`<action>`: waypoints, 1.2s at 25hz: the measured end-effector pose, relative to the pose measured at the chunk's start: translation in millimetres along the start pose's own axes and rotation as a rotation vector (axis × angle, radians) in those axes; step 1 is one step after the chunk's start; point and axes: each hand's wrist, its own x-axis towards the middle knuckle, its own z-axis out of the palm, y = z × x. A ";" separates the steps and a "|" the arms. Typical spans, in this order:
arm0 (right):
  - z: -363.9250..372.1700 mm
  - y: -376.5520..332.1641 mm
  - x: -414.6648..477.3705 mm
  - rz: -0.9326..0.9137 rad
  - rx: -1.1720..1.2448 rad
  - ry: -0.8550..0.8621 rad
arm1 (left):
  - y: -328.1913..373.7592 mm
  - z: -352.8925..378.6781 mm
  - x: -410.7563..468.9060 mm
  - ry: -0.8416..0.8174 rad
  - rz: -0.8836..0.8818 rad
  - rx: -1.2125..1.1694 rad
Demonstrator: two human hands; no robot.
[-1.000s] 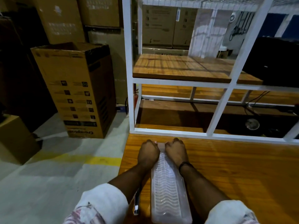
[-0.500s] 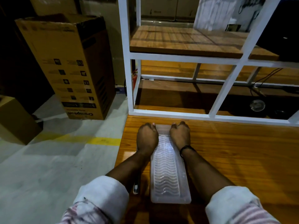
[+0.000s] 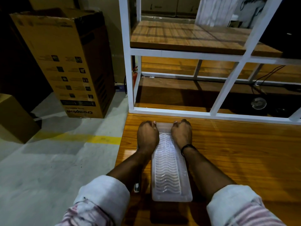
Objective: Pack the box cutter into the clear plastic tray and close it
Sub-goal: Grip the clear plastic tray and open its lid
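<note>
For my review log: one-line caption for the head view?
Both hands, left and right, press the far end of the clear plastic tray on the wooden table.

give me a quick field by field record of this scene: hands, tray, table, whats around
left hand: fist pressing on the far left corner of the clear plastic tray
right hand: fist pressing on the far right corner, black band on wrist
tray: lies lengthwise on the wooden table, wavy ribbed top, contents not discernible
beside tray: small metallic object under the left forearm, unclear what it is
behind table: white metal shelf frame
floor left: open cardboard box, yellow floor line
</note>
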 end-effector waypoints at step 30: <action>-27.8 46.3 -90.2 0.044 0.030 0.002 | -16.3 -42.1 -85.6 -0.238 -0.108 -0.172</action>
